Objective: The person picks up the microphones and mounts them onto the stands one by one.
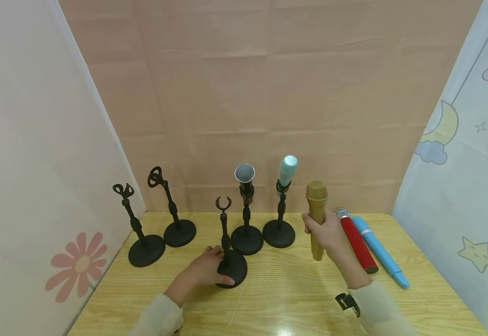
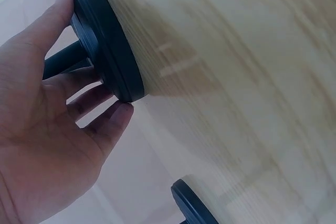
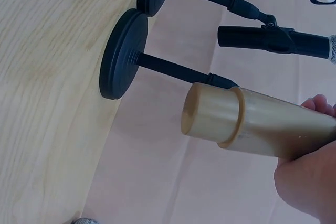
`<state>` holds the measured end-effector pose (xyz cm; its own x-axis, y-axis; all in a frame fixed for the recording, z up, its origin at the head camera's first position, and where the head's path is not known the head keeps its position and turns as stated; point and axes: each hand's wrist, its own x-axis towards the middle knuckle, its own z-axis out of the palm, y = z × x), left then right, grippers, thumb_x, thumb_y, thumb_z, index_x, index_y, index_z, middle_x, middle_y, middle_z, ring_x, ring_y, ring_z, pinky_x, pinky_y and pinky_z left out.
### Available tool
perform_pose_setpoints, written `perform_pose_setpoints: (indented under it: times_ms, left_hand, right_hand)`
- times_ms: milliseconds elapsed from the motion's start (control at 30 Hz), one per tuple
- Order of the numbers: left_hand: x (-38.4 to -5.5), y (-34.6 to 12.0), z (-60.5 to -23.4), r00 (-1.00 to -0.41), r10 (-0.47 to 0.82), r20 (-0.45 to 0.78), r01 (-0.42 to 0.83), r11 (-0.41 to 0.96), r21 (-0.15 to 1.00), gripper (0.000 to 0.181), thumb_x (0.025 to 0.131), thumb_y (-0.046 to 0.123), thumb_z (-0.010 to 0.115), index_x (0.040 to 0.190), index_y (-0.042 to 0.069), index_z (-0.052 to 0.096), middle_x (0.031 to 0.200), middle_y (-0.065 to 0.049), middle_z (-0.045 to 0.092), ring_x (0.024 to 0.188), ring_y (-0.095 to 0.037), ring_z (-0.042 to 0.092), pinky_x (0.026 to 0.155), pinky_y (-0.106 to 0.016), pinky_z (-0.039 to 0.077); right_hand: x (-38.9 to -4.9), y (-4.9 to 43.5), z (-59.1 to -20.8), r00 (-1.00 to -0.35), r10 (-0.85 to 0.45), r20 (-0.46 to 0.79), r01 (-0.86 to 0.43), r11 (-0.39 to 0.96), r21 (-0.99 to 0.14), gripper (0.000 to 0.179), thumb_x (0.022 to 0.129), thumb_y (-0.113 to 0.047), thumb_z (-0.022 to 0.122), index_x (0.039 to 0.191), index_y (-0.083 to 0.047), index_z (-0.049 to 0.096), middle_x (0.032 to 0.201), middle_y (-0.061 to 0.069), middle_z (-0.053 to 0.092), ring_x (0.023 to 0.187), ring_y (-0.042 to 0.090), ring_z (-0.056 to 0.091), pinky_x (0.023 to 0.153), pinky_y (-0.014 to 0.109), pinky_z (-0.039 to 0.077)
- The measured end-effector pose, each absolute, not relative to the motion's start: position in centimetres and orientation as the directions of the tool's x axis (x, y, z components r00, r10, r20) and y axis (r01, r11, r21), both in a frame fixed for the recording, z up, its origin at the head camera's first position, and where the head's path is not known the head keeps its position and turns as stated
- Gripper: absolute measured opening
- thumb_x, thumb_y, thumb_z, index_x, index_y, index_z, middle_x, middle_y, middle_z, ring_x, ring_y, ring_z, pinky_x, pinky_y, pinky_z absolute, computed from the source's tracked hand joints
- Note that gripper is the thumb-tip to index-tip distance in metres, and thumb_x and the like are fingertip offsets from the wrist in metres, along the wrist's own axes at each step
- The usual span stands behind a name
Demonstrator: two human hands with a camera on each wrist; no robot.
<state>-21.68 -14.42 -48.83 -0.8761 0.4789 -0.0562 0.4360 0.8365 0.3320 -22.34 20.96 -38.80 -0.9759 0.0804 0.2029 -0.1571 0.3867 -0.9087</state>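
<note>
My right hand (image 1: 327, 229) grips a gold microphone (image 1: 317, 205) around its body and holds it upright above the table, mesh head up. In the right wrist view the plain lower end of that microphone (image 3: 212, 111) sticks out below the fingers. With thumb and fingers spread to either side, my left hand (image 1: 207, 268) holds the round black base of a microphone stand (image 1: 236, 268). This stand's C-shaped clip (image 1: 223, 204) has nothing in it. The left wrist view shows the base (image 2: 107, 40) between thumb and fingers, its underside close to the wood.
Behind stand one stand with a silver-headed black microphone (image 1: 244, 173) and one with a mint microphone (image 1: 288, 168). Two stands with bare clips, a front one (image 1: 146, 250) and a rear one (image 1: 180, 232), are at left. A red microphone (image 1: 358, 242) and a blue one (image 1: 380, 252) lie at right.
</note>
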Motion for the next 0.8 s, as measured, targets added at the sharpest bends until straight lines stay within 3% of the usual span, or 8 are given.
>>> perform_pose_setpoints:
  times_ms: [167, 333, 567, 800]
  left_hand:
    - [-21.5, -14.1, -48.7, -0.871, 0.489, -0.047, 0.451, 0.832, 0.322, 0.081, 0.079, 0.059, 0.081, 0.135, 0.004, 0.064, 0.134, -0.011, 0.056, 0.120, -0.032, 0.051, 0.095, -0.048, 0.053]
    - [-21.5, -13.8, -48.8, -0.870, 0.489, -0.059, 0.450, 0.838, 0.310, 0.081, 0.079, 0.061, 0.080, 0.136, 0.006, 0.064, 0.135, -0.010, 0.056, 0.121, -0.031, 0.051, 0.096, -0.047, 0.053]
    - [-21.0, -13.3, -48.6, -0.859, 0.509, -0.061, 0.462, 0.821, 0.336, 0.081, 0.080, 0.060, 0.080, 0.137, 0.004, 0.063, 0.138, -0.011, 0.054, 0.127, -0.037, 0.049, 0.096, -0.050, 0.053]
    - [-20.7, -12.4, -49.0, -0.851, 0.521, -0.064, 0.482, 0.825, 0.295, 0.084, 0.079, 0.065, 0.077, 0.136, 0.005, 0.064, 0.138, -0.008, 0.055, 0.131, -0.037, 0.049, 0.099, -0.046, 0.052]
  right_hand:
    - [-22.3, 20.6, -38.8, -0.973, 0.059, 0.224, -0.187, 0.373, -0.909, 0.039, 0.097, -0.036, 0.070, 0.110, -0.003, 0.054, 0.080, 0.008, 0.064, 0.077, 0.024, 0.063, 0.077, 0.038, 0.048]
    - [-22.5, 20.3, -39.0, -0.964, 0.017, 0.267, -0.248, 0.310, -0.918, 0.037, 0.099, -0.028, 0.067, 0.119, 0.000, 0.053, 0.091, 0.007, 0.063, 0.082, 0.023, 0.066, 0.082, 0.034, 0.051]
    - [-22.5, 19.9, -38.8, -0.952, -0.046, 0.303, -0.304, 0.255, -0.918, 0.036, 0.103, -0.021, 0.062, 0.126, 0.002, 0.047, 0.103, 0.007, 0.057, 0.087, 0.015, 0.067, 0.086, 0.027, 0.052]
    - [-22.6, 19.7, -38.7, -0.938, -0.099, 0.333, -0.348, 0.251, -0.903, 0.034, 0.104, -0.021, 0.060, 0.126, 0.001, 0.045, 0.102, 0.006, 0.057, 0.090, 0.014, 0.065, 0.089, 0.027, 0.048]
